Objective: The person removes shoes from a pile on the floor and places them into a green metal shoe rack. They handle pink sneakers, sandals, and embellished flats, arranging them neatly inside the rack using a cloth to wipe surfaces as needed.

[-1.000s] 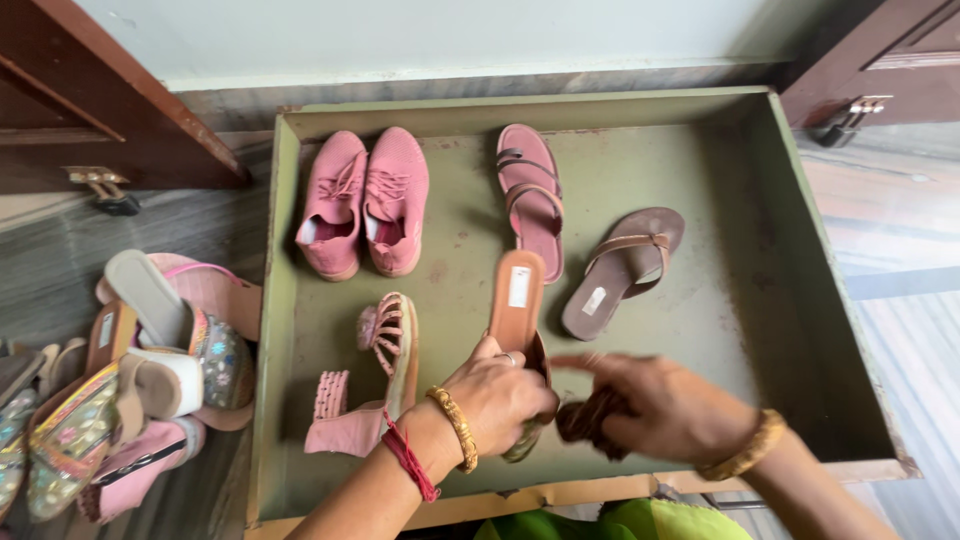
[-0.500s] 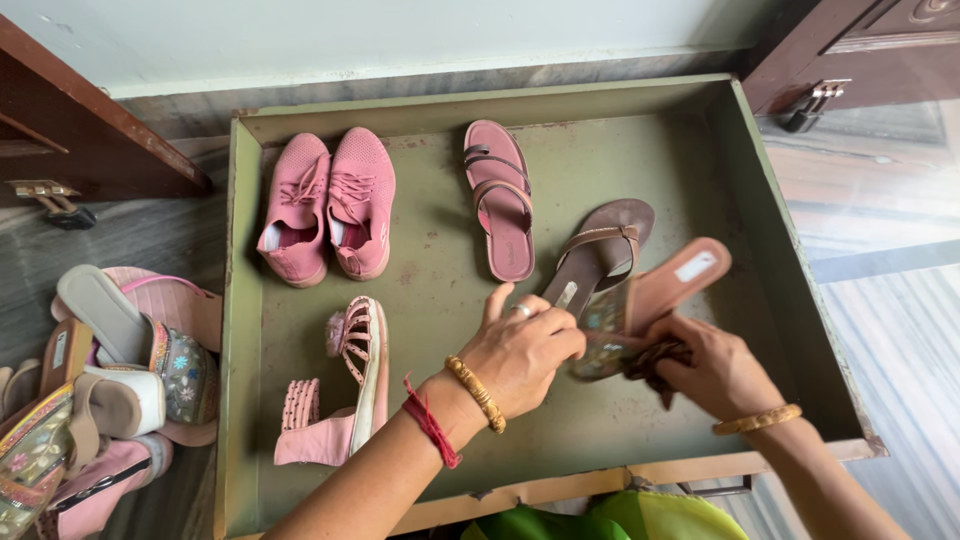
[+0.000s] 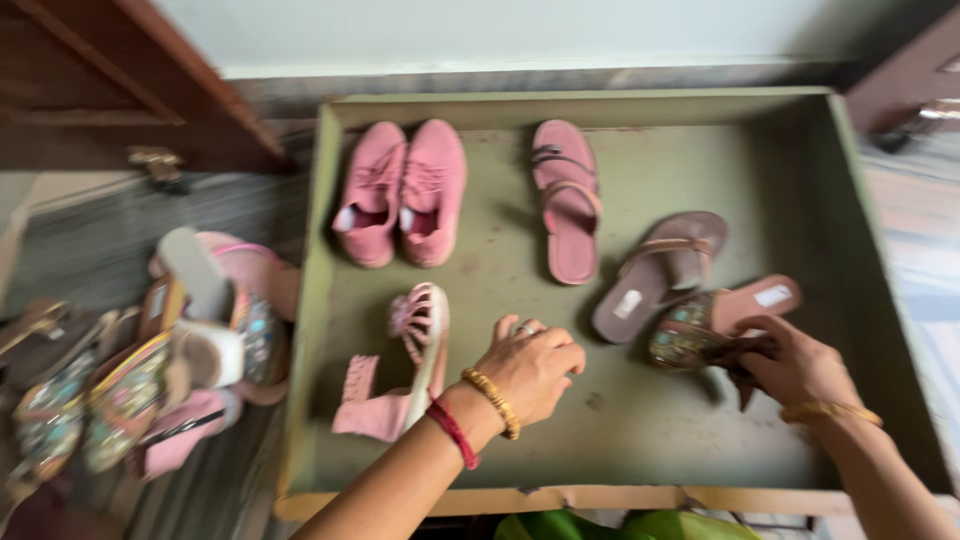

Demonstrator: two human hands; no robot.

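Your right hand (image 3: 800,365) grips the embellished sandal (image 3: 720,320) at the drawer's (image 3: 880,300) four o'clock, its long axis toward two o'clock; your left hand (image 3: 530,365) hovers loosely curled, empty.

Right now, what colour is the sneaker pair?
Pink, in the head view: sneaker pair.

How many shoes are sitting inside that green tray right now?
6. Two pink sneakers at the back left, a pink sandal beside them, a brown sandal right of centre, an embellished sandal in the right hand, and a pink heeled sandal near the left hand.
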